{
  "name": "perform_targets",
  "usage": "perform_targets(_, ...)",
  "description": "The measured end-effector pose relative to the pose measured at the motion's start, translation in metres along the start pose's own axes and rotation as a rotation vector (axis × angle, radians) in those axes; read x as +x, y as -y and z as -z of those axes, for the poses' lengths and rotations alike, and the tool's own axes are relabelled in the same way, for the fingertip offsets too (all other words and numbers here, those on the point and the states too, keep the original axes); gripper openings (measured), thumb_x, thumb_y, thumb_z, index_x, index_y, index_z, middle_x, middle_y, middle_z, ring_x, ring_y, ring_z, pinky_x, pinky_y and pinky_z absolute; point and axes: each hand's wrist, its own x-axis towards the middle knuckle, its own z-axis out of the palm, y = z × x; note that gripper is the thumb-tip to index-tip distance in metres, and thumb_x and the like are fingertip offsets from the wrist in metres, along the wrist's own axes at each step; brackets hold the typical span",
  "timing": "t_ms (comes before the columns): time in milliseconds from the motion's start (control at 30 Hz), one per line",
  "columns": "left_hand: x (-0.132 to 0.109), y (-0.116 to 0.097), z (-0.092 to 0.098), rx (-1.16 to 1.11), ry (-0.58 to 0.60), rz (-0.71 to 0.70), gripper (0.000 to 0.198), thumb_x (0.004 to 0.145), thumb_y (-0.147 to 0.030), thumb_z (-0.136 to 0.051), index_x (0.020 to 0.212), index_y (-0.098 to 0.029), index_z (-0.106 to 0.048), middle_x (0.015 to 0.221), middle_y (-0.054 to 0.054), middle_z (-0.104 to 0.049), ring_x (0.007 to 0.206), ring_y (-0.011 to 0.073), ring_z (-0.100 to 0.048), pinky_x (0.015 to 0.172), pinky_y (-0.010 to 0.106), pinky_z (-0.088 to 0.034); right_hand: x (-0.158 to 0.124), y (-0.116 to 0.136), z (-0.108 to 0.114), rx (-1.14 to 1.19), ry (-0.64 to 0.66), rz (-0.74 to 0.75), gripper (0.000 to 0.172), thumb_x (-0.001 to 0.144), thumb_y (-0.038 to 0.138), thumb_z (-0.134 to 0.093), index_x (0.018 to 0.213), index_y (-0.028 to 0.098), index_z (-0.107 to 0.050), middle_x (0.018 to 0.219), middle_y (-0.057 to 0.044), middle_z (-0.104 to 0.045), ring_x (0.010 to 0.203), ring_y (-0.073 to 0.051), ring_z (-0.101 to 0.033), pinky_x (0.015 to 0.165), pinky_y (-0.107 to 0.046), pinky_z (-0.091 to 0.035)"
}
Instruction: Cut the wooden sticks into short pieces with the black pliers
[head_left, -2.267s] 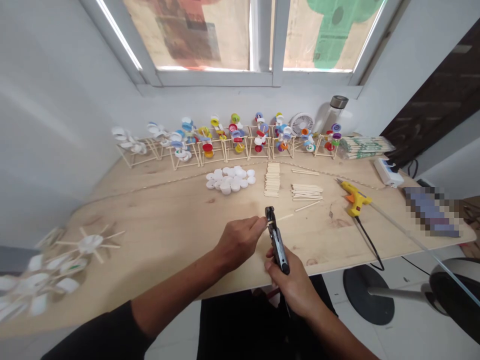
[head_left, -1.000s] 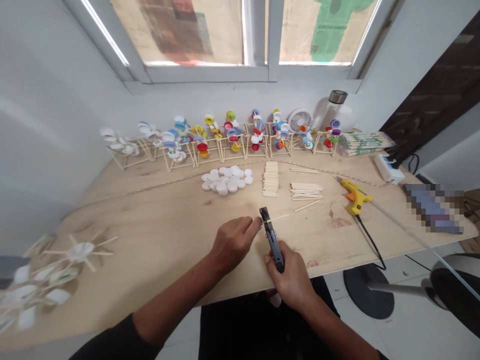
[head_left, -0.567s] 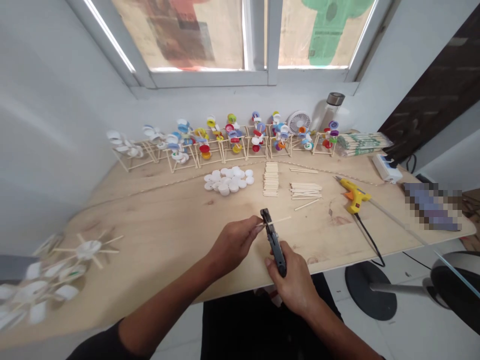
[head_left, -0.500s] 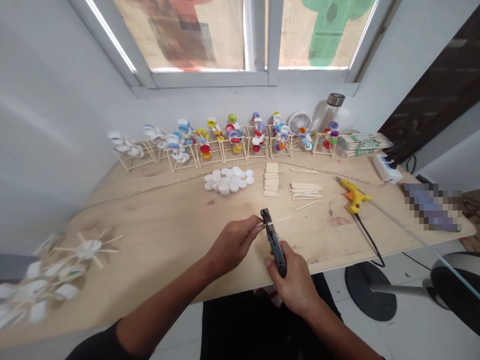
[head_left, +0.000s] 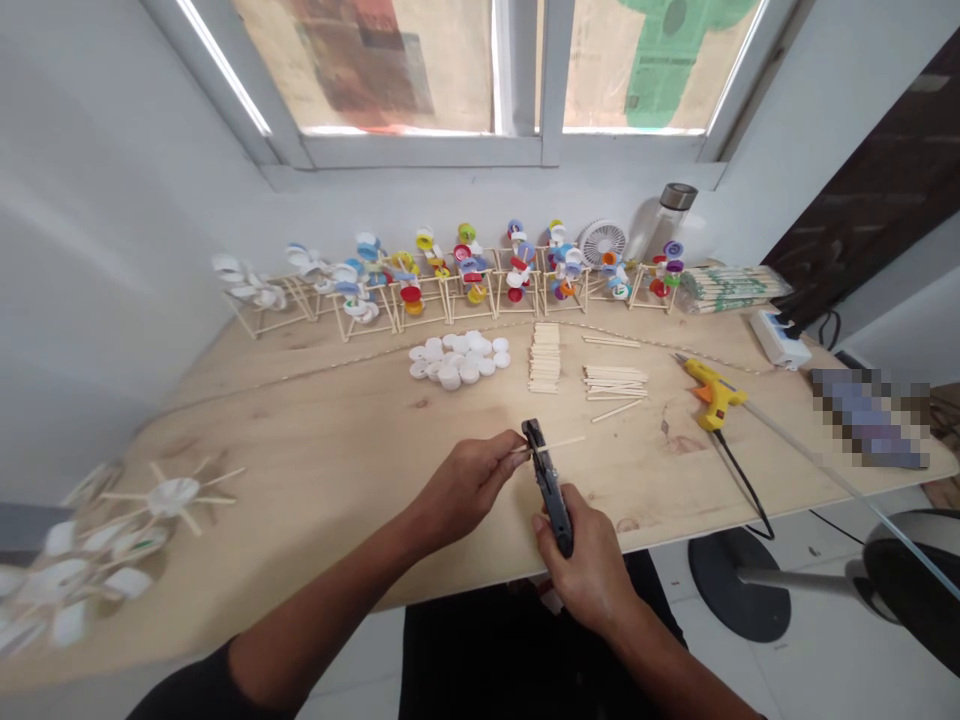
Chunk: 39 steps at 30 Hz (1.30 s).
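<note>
My left hand point(head_left: 472, 478) pinches one end of a thin wooden stick point(head_left: 564, 442). The stick runs across the jaws of a dark cutting tool like pliers point(head_left: 549, 485), and its free end sticks out to the right. My right hand point(head_left: 589, 560) is wrapped round the tool's handles, with the head pointing away from me. Beyond my hands lie a cluster of white bottle caps point(head_left: 469, 368), a neat column of short cut sticks point(head_left: 544, 358) and a pile of longer sticks point(head_left: 615, 382).
Small stick frames with coloured cap wheels point(head_left: 472, 275) line the wall. A yellow glue gun point(head_left: 712, 392) with its cord lies at right, near a power strip point(head_left: 780, 340) and bagged sticks point(head_left: 735, 287). White caps with radiating sticks point(head_left: 172, 496) lie at left. A bottle point(head_left: 670, 225) stands behind.
The view has shifted very slightly. Both hands, the stick and the cutting tool stay in nearly the same place.
</note>
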Motion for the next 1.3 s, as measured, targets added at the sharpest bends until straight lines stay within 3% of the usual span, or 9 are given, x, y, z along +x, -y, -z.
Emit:
perform_targets(333,0.006,0.014,-0.008,0.091,-0.024,-0.043,0.022,0.089,-0.026,-0.031,0.079,-0.017,-0.048,0.062,-0.002,-0.052,0.057,0.0099,-0.050,0.054,0.019,-0.036,0.008,-0.005,-0.006,0.008,-0.005,-0.030,0.009,0.078,0.026,-0.046,0.076,0.018,-0.049,0.065,-0.002,-0.059,0.061,-0.016,-0.056,0.057,-0.024,-0.037)
perform_targets(433,0.008,0.018,-0.016,0.264,-0.139,-0.114,0.022,0.089,-0.025,-0.031,0.087,-0.017,-0.052,0.070,0.001,-0.057,0.062,0.0107,-0.054,0.057,0.020,-0.039,0.011,-0.006,-0.005,0.022,-0.023,-0.041,0.010,0.077,0.027,-0.046,0.074,0.018,-0.050,0.064,-0.001,-0.058,0.059,-0.015,-0.054,0.055,-0.024,-0.037)
perform_targets(533,0.006,0.021,-0.024,0.562,-0.298,-0.205,0.021,0.088,-0.023,-0.035,0.093,-0.015,-0.054,0.066,0.002,-0.055,0.058,0.0113,-0.052,0.053,0.021,-0.037,0.011,-0.004,-0.003,0.044,-0.027,-0.043,0.010,0.077,0.026,-0.047,0.073,0.018,-0.051,0.063,0.000,-0.058,0.058,-0.015,-0.054,0.056,-0.023,-0.037)
perform_targets(667,0.001,0.022,-0.028,0.747,-0.361,-0.265,0.019,0.087,-0.019,-0.037,0.090,-0.014,-0.055,0.059,0.001,-0.051,0.053,0.0110,-0.048,0.050,0.022,-0.034,0.010,-0.002,-0.001,0.056,-0.003,-0.043,0.009,0.075,0.027,-0.049,0.073,0.019,-0.052,0.063,0.001,-0.058,0.059,-0.015,-0.054,0.056,-0.023,-0.037)
perform_targets(933,-0.004,0.017,-0.024,0.384,-0.208,-0.140,0.023,0.089,-0.024,-0.032,0.089,-0.015,-0.053,0.070,0.003,-0.058,0.064,0.0119,-0.056,0.058,0.021,-0.041,0.002,0.001,0.002,0.062,0.002,-0.032,0.009,0.075,0.027,-0.049,0.077,0.019,-0.052,0.065,0.000,-0.058,0.061,-0.016,-0.055,0.058,-0.024,-0.037)
perform_targets(1300,0.004,0.004,0.004,-0.232,0.112,0.048,0.032,0.088,-0.031,-0.031,0.078,-0.013,-0.054,0.067,-0.001,-0.053,0.061,0.0089,-0.048,0.057,0.019,-0.038,0.001,0.000,0.001,0.047,0.033,-0.005,0.009,0.077,0.026,-0.047,0.081,0.019,-0.051,0.067,-0.001,-0.060,0.062,-0.016,-0.057,0.059,-0.024,-0.037)
